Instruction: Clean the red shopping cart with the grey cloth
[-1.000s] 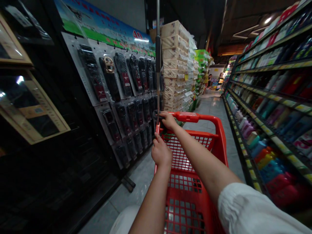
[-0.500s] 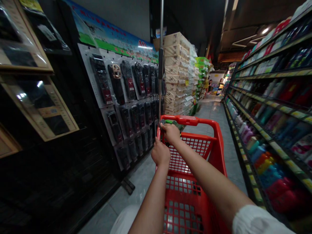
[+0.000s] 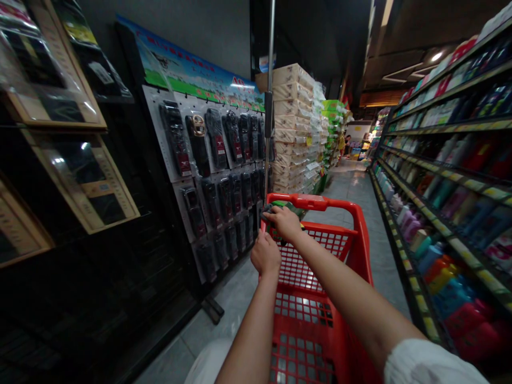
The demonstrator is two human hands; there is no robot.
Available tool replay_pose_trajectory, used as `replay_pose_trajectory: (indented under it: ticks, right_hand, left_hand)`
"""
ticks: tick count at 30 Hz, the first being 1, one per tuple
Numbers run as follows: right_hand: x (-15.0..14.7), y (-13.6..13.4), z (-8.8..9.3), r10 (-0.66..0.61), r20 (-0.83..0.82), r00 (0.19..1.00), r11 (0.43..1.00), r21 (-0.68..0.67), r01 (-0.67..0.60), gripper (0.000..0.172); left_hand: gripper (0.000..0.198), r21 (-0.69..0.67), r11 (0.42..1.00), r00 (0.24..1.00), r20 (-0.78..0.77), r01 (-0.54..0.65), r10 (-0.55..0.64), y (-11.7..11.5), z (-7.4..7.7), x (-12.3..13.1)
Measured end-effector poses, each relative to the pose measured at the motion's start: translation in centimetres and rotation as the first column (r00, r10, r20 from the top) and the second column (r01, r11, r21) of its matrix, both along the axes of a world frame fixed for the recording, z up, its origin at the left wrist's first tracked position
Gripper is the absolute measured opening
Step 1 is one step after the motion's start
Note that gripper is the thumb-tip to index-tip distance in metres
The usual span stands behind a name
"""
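My left hand (image 3: 265, 254) is closed around the left side rim of a red plastic shopping cart (image 3: 360, 234). Just beyond it, my right hand (image 3: 286, 223) has its fingers over a dark grey piece (image 3: 267, 213) at the foot of a thin upright metal pole (image 3: 270, 64); its fingertips are partly hidden. The pole rises from the cart's left corner and bears a black sleeve (image 3: 268, 114). Beside the right hand, inside the cart, lies a green and dark object (image 3: 283, 204), mostly covered by that hand. The cart's basket is a red grid.
Packaged belts (image 3: 216, 138) hang on a display rack at left, near boxed goods (image 3: 92, 181). Past the pole stands a tall stack of pale boxes (image 3: 294, 128). Shelves of bottles (image 3: 448, 186) line the right side. A grey tiled aisle (image 3: 348, 186) runs ahead; a person is far off.
The view has shifted slightly, so rack and cart sit a little lower and further right. My right fingers lie further over the dark grey piece; my left hand keeps its hold.
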State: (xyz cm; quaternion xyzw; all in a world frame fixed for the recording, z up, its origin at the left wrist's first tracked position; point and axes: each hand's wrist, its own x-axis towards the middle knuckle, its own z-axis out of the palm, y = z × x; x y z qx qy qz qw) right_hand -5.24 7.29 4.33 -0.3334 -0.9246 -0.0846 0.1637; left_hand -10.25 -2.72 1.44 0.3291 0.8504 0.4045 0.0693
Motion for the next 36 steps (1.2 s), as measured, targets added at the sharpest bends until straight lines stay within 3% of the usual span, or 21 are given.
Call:
replay_pose_trajectory:
  ticks: [8,12,15,21,25,27,30,32,36]
  right_hand:
    - [1.6,-1.1,-1.9,0.271,-0.025,0.962,0.958,-0.09,-0.272,0.04]
    - [0.7,-0.5,-0.8,0.107,-0.041,0.993,0.992,-0.07,-0.109,0.039]
    - [-0.2,-0.6,-1.0,-0.012,-0.141,0.99,0.994,-0.106,-0.003,0.041]
    - [1.3,-3.4,-4.1,0.084,-0.225,0.971,0.966,-0.221,-0.135,0.046]
    - [1.9,-4.2,-3.4,0.099,-0.184,0.978,0.953,-0.263,-0.147,0.044]
    - [1.4,-3.8,-2.2,0.038,-0.17,0.985,0.962,-0.261,-0.082,0.04]
    - [0.2,-3.3,-1.2,-0.087,-0.18,0.98,0.966,-0.254,0.039,0.041]
    - [-0.2,-3.7,-1.5,-0.121,-0.182,0.976,0.964,-0.255,0.072,0.043]
    - [0.7,-6.3,-3.6,-0.038,-0.173,0.984,0.965,-0.264,-0.009,0.045]
  left_hand:
    - [0.054,0.079,0.995,0.987,0.152,-0.068,0.055,0.0,0.1,-0.6]
    - [0.06,0.097,0.989,0.962,0.261,-0.111,0.082,0.3,0.2,-0.7]
    - [0.064,0.143,0.98,0.93,0.358,-0.138,0.079,0.5,0.0,-1.1]
    - [0.062,0.347,0.924,0.814,0.576,-0.161,-0.075,1.3,-1.8,-2.6]
    - [0.059,0.444,0.891,0.737,0.633,-0.096,-0.236,1.3,-2.4,-3.5]
    - [0.059,0.477,0.878,0.655,0.676,-0.04,-0.337,0.7,-2.3,-4.1]
    - [0.063,0.551,0.834,0.402,0.759,0.025,-0.512,-0.7,-2.0,-5.1]
    - [0.066,0.6,0.799,0.259,0.766,0.039,-0.588,-1.6,-1.8,-5.7]
    - [0.072,0.638,0.767,0.202,0.743,0.073,-0.638,-2.6,-1.9,-6.3]
